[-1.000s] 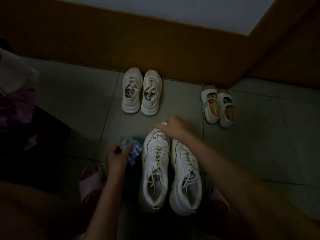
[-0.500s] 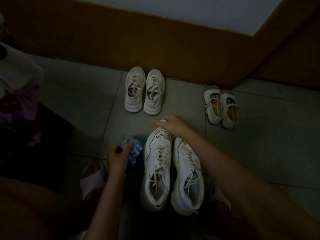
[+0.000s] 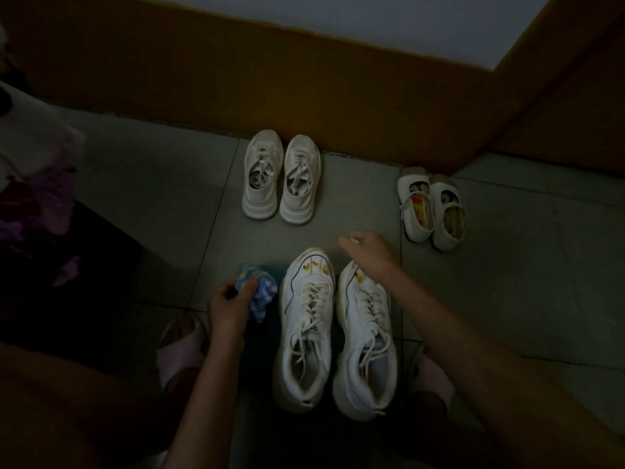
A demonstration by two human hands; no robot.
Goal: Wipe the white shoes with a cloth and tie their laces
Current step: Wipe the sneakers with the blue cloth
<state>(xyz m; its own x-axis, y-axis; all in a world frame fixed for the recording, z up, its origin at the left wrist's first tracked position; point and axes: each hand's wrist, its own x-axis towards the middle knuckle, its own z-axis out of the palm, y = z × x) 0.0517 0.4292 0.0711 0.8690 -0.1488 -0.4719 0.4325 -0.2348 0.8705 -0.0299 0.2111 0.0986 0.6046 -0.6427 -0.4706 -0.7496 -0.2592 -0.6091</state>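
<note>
The left hand (image 3: 227, 308) grips the cloth (image 3: 263, 292) just beside the shoes (image 3: 306, 333). The right hand (image 3: 369, 252) hovers over their toes; whether it grasps anything cannot be told.

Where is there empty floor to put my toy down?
Bare tiles left of the small sneakers, between them and the strap shoes, and right of those. Crowded around the big sneakers, left hand, cloth and right hand.

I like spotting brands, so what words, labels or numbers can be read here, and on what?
"SH", it seems: dark letters on the tongue tag of the left sneaker, beside the blue cloth; laces hide the rest.
Insole prints of the small shoes: too blurred to read.
Nothing else shows text.
</note>
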